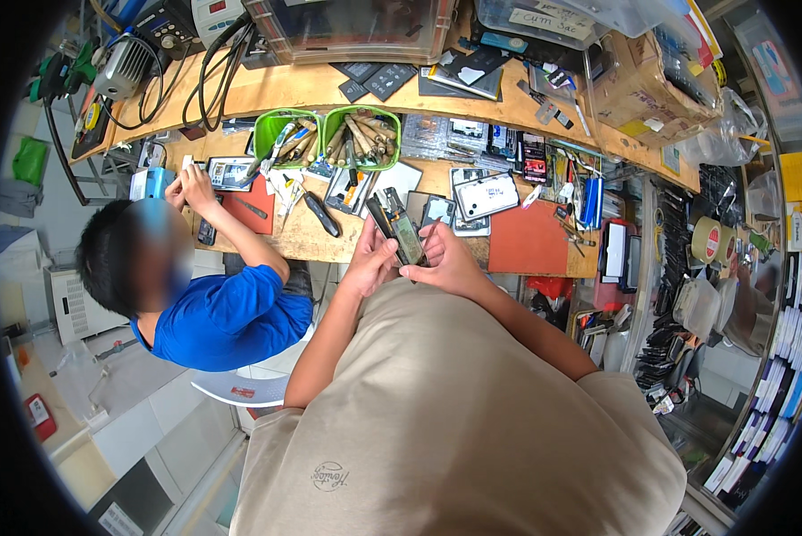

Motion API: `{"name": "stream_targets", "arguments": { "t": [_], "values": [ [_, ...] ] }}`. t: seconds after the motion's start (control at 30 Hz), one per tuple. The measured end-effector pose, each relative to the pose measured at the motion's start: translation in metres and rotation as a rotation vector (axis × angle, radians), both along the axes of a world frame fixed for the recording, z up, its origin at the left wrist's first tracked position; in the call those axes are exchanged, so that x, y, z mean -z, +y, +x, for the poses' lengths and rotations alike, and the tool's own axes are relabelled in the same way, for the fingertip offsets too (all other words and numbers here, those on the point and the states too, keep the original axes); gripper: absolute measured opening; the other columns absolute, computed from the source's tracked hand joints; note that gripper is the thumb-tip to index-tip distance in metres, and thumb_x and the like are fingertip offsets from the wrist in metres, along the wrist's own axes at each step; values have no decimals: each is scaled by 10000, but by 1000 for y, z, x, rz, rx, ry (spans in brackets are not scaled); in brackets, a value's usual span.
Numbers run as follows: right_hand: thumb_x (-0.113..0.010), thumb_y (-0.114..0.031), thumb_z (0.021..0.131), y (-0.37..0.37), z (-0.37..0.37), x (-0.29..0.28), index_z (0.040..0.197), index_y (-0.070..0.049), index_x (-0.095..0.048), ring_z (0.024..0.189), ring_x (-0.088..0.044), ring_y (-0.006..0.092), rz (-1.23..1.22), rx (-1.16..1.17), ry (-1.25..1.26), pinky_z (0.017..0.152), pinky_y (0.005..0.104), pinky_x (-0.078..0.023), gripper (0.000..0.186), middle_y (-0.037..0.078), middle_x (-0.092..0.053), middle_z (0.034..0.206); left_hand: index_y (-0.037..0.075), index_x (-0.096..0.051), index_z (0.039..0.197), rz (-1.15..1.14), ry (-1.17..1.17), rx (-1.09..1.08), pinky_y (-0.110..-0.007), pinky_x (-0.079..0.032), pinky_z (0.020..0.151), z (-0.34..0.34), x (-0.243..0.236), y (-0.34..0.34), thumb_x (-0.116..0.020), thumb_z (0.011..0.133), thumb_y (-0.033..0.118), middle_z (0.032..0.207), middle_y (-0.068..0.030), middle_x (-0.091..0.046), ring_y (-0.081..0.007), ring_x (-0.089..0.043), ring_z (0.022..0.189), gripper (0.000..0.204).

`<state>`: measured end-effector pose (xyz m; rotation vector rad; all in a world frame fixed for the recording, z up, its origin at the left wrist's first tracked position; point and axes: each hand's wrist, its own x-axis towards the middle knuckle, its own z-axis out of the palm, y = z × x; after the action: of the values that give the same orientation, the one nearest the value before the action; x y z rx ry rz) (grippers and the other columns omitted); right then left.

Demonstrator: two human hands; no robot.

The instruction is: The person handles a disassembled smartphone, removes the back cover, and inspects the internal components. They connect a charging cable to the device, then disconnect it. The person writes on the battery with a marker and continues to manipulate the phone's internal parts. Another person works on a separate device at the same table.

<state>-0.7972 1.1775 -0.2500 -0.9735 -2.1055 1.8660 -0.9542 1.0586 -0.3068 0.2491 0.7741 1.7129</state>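
An opened phone (407, 238) is held up in front of my shirt, at the near edge of the workbench, its inside parts showing. My left hand (370, 261) is closed around its left side, the thumb lying along the edge. On the opposite side, my right hand (450, 263) grips the phone's lower right with its fingers bent. A thin dark piece shows by the right fingertips; I cannot tell whether it belongs to the phone or is a tool. Just beyond the phone lies a white phone back (487, 196) among other phone parts.
Two green baskets (361, 111) hold several wooden-handled tools. A red-brown mat (528, 239) lies to the right, a black-handled tool (321, 215) to the left. Close on my left sits a co-worker in a blue shirt (231, 313), hands over the bench. A raised shelf (311, 85) runs behind.
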Motion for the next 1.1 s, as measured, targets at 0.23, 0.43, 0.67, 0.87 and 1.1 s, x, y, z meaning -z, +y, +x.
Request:
{"name": "stream_targets", "arguments": {
  "t": [0.23,0.43,0.67,0.87,1.1],
  "values": [
    [-932,-315,652,9,-7,-4,1134,10,-553,826,-665,215,154,23,58,765,358,-559,694,124,-672,924,154,-225,1573,16,-9,-69,-443,-464,1099,1,-8,6,-706,953,123,1451,-76,-458,-232,-488,1343,786],
    [-928,-307,660,2,-6,-5,1088,12,-571,850,-681,222,167,79,54,782,358,-562,642,139,-681,946,139,-205,1578,17,-49,-22,-478,-456,1113,-1,-5,5,-694,959,124,1464,-108,-458,-309,-517,1331,790],
    [-940,-318,657,-12,-3,0,1087,15,-569,840,-661,201,112,161,42,780,345,-549,658,128,-677,930,138,-240,1570,19,-25,-50,-441,-476,1086,-4,-2,1,-671,973,121,1440,-118,-494,-277,-535,1310,736],
    [-929,-350,702,-11,-7,16,1254,37,-536,929,-617,192,-129,307,26,798,336,-535,780,139,-642,1053,24,-444,1457,-176,-223,219,-404,-513,1020,-18,11,-18,-458,1057,407,1306,-142,-619,-273,-634,1154,554],
    [-897,-361,746,20,5,43,1352,42,-485,910,-633,181,-272,458,-47,793,318,-535,836,147,-643,1075,-26,-458,1440,-218,-351,146,-485,-499,1048,-20,30,-36,-284,1079,503,1360,-204,-596,-352,-622,1183,663]
  ]
}}
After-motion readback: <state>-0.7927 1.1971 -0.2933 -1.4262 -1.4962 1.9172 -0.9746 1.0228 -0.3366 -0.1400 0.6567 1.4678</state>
